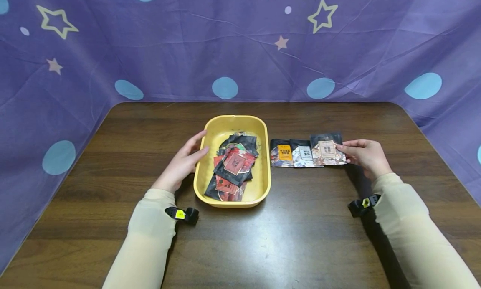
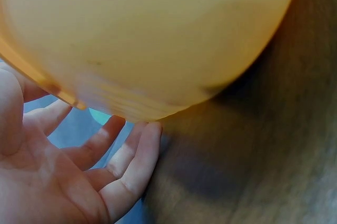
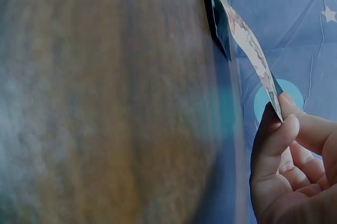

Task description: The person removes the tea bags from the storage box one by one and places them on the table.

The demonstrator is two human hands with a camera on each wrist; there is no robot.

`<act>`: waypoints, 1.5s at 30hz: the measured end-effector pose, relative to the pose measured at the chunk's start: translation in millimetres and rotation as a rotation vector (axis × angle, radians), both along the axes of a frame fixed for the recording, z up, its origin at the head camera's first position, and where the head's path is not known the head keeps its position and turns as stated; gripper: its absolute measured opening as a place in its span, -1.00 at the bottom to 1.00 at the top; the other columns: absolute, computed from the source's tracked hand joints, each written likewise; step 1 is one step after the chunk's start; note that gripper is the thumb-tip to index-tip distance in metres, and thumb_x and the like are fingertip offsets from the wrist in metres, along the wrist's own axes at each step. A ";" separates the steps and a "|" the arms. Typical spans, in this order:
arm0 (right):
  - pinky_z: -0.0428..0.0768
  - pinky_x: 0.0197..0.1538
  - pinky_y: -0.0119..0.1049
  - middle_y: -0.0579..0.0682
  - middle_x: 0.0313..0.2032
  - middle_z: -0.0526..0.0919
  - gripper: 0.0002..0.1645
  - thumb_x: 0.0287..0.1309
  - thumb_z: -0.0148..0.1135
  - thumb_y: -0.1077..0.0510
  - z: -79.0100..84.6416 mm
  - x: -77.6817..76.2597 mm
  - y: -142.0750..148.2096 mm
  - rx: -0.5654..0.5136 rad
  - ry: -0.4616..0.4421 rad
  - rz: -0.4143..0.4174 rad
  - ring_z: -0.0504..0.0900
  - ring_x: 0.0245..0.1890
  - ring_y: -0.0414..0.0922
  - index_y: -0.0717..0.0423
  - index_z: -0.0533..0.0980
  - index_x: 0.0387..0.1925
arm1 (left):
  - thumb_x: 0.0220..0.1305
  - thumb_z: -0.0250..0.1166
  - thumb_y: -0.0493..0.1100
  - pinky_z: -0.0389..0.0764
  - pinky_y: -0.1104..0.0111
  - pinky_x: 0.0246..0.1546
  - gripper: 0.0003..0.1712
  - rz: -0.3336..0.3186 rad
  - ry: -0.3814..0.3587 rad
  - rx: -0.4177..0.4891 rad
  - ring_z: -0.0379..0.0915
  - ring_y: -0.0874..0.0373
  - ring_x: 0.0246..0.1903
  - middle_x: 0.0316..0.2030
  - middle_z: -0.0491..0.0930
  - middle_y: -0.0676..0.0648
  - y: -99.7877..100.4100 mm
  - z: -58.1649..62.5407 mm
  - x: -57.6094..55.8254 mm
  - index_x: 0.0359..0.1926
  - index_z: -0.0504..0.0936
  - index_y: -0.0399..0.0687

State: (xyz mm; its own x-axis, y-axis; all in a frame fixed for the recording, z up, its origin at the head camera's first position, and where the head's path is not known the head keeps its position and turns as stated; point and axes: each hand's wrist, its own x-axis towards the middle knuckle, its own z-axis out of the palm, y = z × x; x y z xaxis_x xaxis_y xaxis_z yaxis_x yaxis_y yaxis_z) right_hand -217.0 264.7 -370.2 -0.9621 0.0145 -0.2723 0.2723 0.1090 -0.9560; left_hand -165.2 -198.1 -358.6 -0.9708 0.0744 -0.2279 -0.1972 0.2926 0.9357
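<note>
My left hand (image 1: 179,164) rests at the left side of a yellow plastic tub (image 1: 264,178), its fingers spread and thumb at the rim. In the left wrist view its fingertips (image 2: 152,129) touch the tub's outer wall. To the right of the tub, my right hand (image 1: 363,154) pinches the right edge of a black sachet with a cream label (image 1: 332,158) between thumb and fingers. The held sachet (image 3: 255,50) appears edge-on, raised and slightly bent, in the right wrist view. Its left edge overlaps a white-labelled sachet (image 1: 302,155) in the head view.
A sachet with an orange label (image 1: 282,152) lies between the tub and the white-labelled one, all in a row. Inside the tub is a loose pile of several sachets, a red-labelled one (image 1: 234,163) on top. A purple patterned cloth (image 1: 255,63) hangs behind the brown table (image 1: 263,243).
</note>
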 end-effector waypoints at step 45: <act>0.63 -0.43 -0.49 -0.41 -0.55 0.59 -0.44 0.40 0.12 0.13 -1.9 0.5 0.4 0.274 -0.015 0.089 0.56 -0.56 -0.39 0.55 0.36 0.17 | 0.51 0.05 0.00 0.70 0.29 -0.22 -0.32 -0.001 -0.004 0.006 0.46 -0.01 -0.02 0.31 0.17 -0.29 0.3 0.1 -0.4 0.55 0.05 0.29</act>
